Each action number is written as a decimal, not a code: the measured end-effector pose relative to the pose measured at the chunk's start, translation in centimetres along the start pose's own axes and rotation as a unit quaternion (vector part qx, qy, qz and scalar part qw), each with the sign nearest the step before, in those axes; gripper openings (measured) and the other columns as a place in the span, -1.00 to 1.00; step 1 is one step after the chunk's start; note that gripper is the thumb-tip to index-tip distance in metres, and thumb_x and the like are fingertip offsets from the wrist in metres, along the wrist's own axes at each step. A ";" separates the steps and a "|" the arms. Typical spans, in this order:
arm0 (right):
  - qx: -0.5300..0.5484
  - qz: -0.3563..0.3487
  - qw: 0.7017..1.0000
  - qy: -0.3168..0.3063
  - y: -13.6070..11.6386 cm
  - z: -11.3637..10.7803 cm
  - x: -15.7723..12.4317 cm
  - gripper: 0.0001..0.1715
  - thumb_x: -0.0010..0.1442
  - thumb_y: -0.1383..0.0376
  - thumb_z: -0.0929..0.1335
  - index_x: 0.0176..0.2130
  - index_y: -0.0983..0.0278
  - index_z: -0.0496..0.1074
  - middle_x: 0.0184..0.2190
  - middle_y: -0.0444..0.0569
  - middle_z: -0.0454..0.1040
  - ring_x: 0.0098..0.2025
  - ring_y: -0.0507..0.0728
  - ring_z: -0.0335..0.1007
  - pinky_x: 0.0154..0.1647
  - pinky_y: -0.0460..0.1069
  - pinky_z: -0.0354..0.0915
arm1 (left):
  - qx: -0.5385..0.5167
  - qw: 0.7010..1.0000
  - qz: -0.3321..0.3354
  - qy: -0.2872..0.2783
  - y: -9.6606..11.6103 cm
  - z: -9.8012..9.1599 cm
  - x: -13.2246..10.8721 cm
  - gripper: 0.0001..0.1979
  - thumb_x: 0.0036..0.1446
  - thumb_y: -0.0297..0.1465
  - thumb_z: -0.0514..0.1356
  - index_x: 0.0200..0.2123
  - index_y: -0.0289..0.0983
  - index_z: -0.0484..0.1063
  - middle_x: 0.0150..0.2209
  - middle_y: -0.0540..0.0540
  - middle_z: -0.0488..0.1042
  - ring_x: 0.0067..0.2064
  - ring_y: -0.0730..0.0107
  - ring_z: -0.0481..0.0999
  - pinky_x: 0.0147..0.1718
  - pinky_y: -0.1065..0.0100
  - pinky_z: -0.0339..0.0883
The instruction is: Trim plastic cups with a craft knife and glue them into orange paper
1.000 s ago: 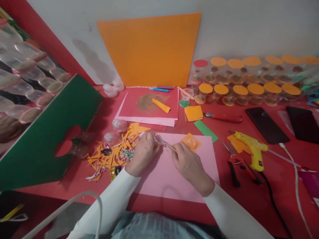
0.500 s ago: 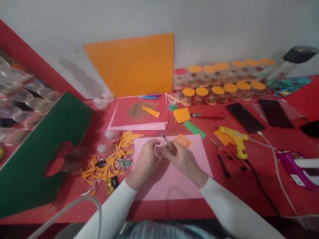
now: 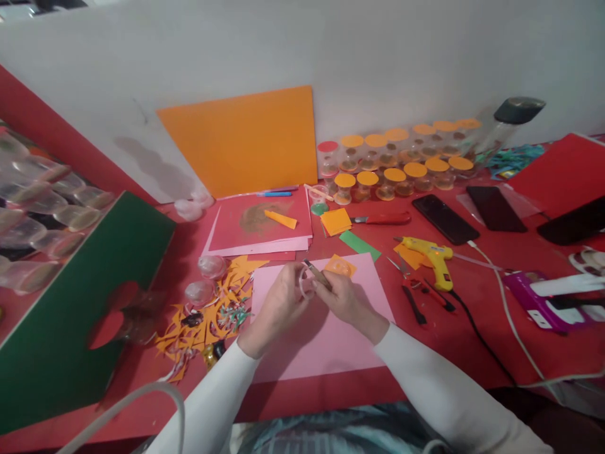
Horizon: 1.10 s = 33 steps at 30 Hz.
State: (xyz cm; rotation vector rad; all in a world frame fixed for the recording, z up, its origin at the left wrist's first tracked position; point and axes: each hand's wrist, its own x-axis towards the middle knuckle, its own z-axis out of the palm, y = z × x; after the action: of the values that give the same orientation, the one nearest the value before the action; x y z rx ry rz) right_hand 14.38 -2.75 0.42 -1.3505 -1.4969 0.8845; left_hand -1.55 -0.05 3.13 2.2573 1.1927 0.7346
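Observation:
Over a pink sheet (image 3: pixel 350 347), my left hand (image 3: pixel 280 301) is closed on a small clear plastic cup (image 3: pixel 304 289), whose round rim faces right. My right hand (image 3: pixel 348 301) grips a slim tool with a metal tip and brownish handle (image 3: pixel 317 273); its exact kind is unclear. The metal end lies against or just in front of the cup's rim; I cannot tell whether they touch. Just behind my right hand, an orange paper square (image 3: pixel 340 265) has a clear round plastic piece on it. My fingers hide much of the cup.
Orange paper scraps (image 3: pixel 203 328) and plastic domes (image 3: pixel 198 292) lie left, beside a green board (image 3: pixel 89 315). Scissors (image 3: pixel 407 284), a yellow glue gun (image 3: pixel 432 257) and phones (image 3: pixel 445 219) are right. Orange-topped clear containers (image 3: pixel 393 180) line the wall.
The camera view has shifted, so the table things appear further left. The tool's metal tip has moved from beyond the cup's right side to across its rim.

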 end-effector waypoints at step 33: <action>-0.120 0.068 0.989 -0.053 -0.4 -1.3 0.0 -0.56 0.29 0.19 0.36 -0.53 0.23 0.16 -0.61 -0.23 0.19 -0.54 -0.03 0.10 -0.52 -0.09 -0.04 | -0.096 0.987 -0.129 0.013 -0.5 1.7 0.4 -0.70 -0.06 -0.24 0.17 -0.21 -0.18 0.28 -0.40 -0.03 0.53 -0.47 0.28 0.53 -0.57 0.35 0.39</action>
State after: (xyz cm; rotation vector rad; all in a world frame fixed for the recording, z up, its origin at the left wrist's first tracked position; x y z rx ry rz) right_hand 15.52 -2.86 1.22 -1.6194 -1.6502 0.8947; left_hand -0.53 0.28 1.72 1.8977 1.3340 0.7450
